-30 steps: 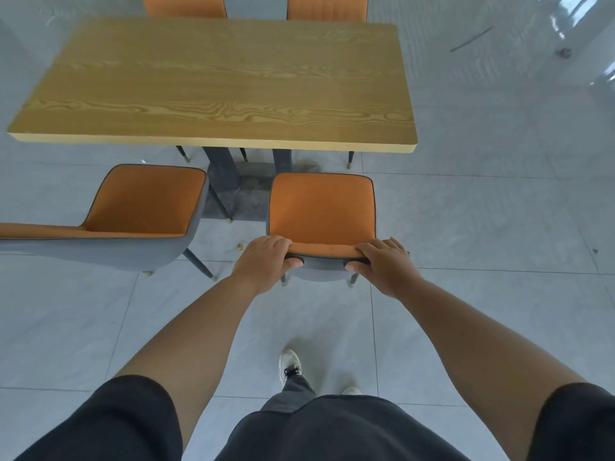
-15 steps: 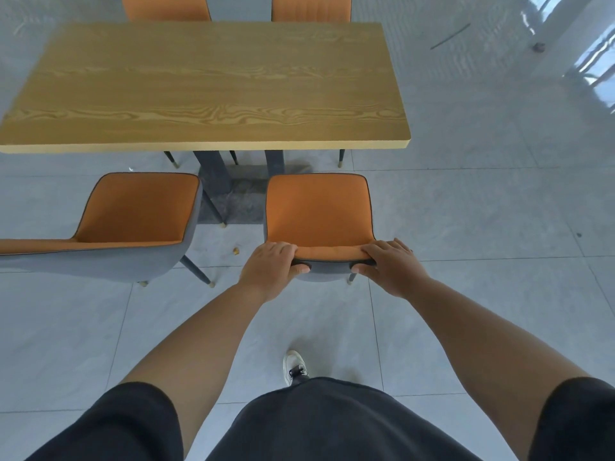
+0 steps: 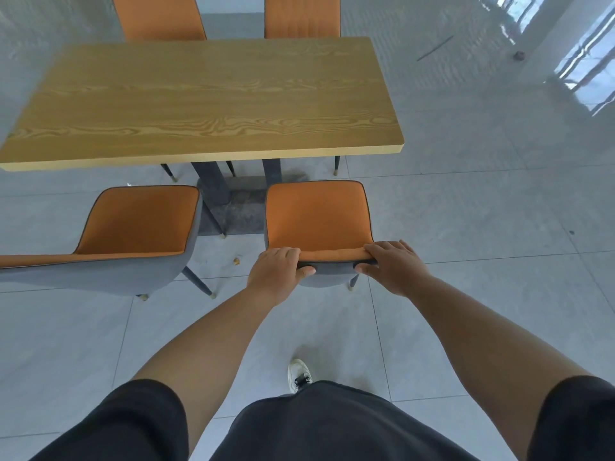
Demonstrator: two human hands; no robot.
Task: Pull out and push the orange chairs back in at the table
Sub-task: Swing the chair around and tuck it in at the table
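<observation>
Nearest of all, black sleeves and a dark top fill the bottom of the view, and a white shoe [image 3: 299, 374] stands on the pale grey tiled floor [image 3: 466, 294] between the two bare forearms. Both arms reach forward to the top edge of the backrest of the right-hand orange chair [image 3: 317, 217]. The left hand [image 3: 278, 274] has its grip closed over the left end of that edge, fingers on top and the thumb tucked against the grey back shell. The right hand [image 3: 392, 264] holds the right end in the same way, its grip wrapped around the padded rim with the thumb below. This chair stands clear of the counter [image 3: 206, 98], its seat fully showing, with a strip of floor between the seat's front and the counter's near edge. Beside it on the left is a second orange chair [image 3: 133, 224], also out from the counter and turned at an angle, well apart from either hand. A small tan scrap [image 3: 236, 261] lies on the tiles between the two chairs. Beyond them the wood-grain counter rests on dark pedestal legs [image 3: 213, 184]. On its far side, two more orange chair backs [image 3: 159, 16] rise just above the far edge, close against it.
</observation>
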